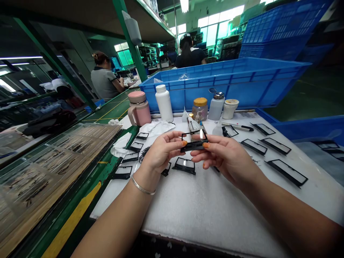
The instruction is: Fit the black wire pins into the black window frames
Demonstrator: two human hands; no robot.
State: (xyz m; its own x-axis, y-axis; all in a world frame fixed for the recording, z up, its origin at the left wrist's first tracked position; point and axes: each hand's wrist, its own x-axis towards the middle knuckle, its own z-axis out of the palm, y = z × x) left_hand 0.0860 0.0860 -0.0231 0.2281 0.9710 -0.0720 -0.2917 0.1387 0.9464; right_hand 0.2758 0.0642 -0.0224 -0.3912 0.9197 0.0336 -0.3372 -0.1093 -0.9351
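Observation:
Between my two hands, above the white work surface [199, 200], is a small black rectangular frame with a clear window [194, 146]. My left hand [168, 147] pinches its left end between thumb and fingers. At the other end, my right hand [220, 150] grips it with thumb and forefinger, the other fingers curled below. Similar black frames lie beneath and around: one just below my hands [185, 172], several in a column at the left [130, 157], and several at the right [287, 173]. A bundle of thin black strips [145, 154] is partly hidden behind my left wrist.
A pink mug [139, 111], a white bottle [164, 104], a jar with an orange lid [200, 107] and a pump bottle [216, 105] stand at the back, before a large blue crate [242, 86]. A compartment tray [40, 168] lies left. Two people [104, 79] sit beyond.

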